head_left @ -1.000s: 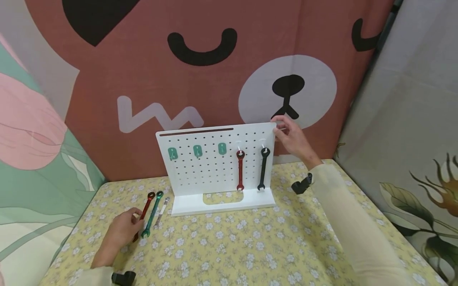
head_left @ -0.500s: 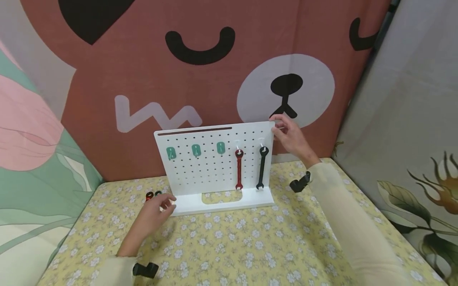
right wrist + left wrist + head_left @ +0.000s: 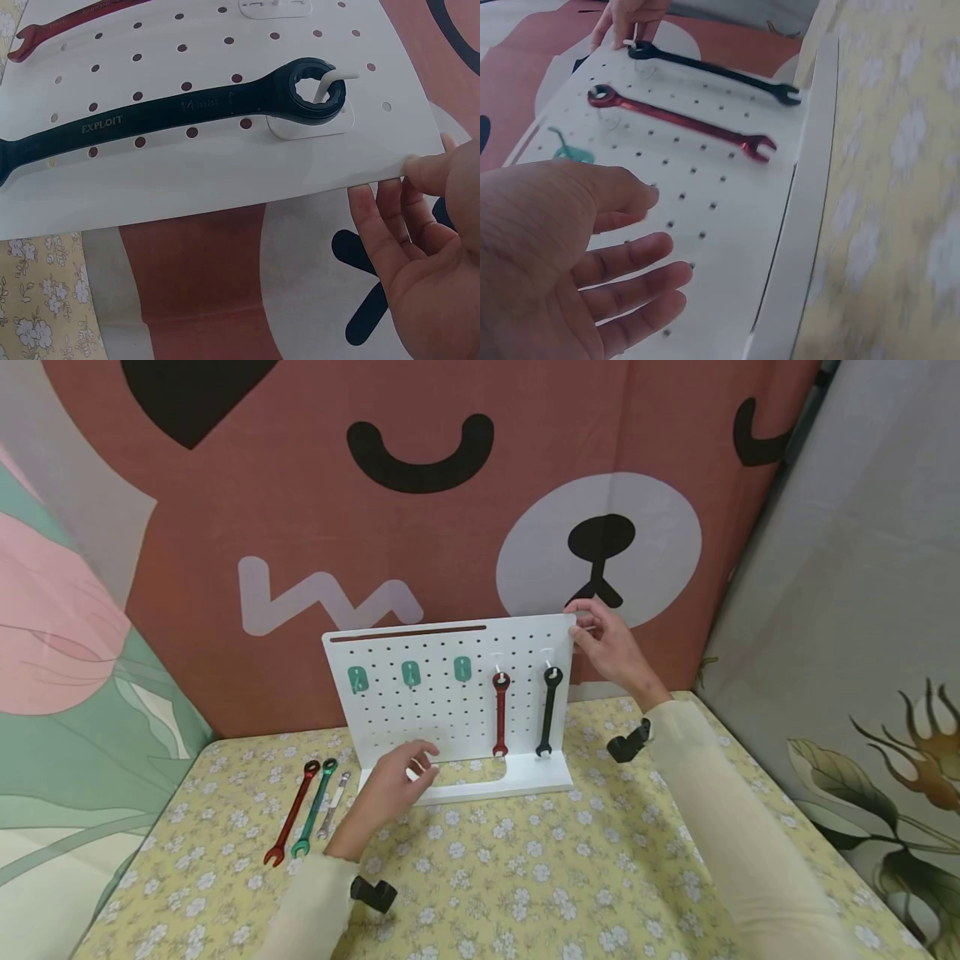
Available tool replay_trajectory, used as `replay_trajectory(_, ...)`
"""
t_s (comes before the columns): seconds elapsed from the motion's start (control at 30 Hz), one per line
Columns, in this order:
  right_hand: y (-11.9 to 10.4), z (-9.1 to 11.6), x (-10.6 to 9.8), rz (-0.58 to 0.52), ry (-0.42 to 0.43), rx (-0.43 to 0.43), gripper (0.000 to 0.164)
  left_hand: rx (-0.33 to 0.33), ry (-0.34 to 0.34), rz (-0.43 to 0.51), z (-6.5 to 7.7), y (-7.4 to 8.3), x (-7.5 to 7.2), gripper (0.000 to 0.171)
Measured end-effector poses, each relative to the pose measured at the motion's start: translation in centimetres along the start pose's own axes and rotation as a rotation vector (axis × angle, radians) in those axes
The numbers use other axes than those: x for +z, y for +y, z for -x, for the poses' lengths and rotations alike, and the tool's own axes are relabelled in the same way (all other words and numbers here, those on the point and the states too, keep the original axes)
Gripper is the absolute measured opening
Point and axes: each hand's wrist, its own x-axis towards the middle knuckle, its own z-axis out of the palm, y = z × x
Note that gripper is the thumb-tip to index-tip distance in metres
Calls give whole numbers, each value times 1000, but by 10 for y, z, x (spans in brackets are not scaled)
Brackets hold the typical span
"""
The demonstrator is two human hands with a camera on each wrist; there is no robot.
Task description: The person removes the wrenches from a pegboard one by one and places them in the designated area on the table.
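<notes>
A white pegboard (image 3: 397,718) stands on its flat base at the back of the table. My right hand (image 3: 611,647) pinches its upper right corner, thumb in front and fingers behind the edge, as the right wrist view shows. Two combination wrenches hang from clear hooks on its right half: a red wrench (image 3: 501,717) and a black wrench (image 3: 550,712) marked EXPLOIT. My left hand (image 3: 390,783), holding nothing, is in front of the board's lower left part with fingers loosely bent. Three green hooks (image 3: 411,673) on the board's left half carry nothing.
Left of the board, a red wrench (image 3: 291,814), a green wrench (image 3: 315,807) and a slim silver wrench (image 3: 334,805) lie side by side on the flowered tablecloth (image 3: 480,868). A printed brown curtain (image 3: 262,685) hangs close behind the board.
My left hand has moved right, from beside the red wrench on the table, past the other wrenches, to the front of the board. My right hand stays at the corner.
</notes>
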Motion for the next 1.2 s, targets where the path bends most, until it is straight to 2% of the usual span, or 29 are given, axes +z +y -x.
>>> replay_trajectory(0.27,0,1,-2,-3,-13,-9,25,28,3,156,-19,9,28,34)
replay_trajectory(0.6,-2,2,-4,-4,-26,-4,29,-10,38,173,-46,17,57,40)
replay_trajectory(0.87,2,4,-1,54,22,-42,27,-50,65,259,-54,17,75,40)
replay_trajectory(1.07,5,5,4,80,65,-93,30,-77,75,276,-61,20,81,44)
replay_trajectory(1.2,5,7,5,80,87,-111,31,-73,69,291,-65,21,87,43)
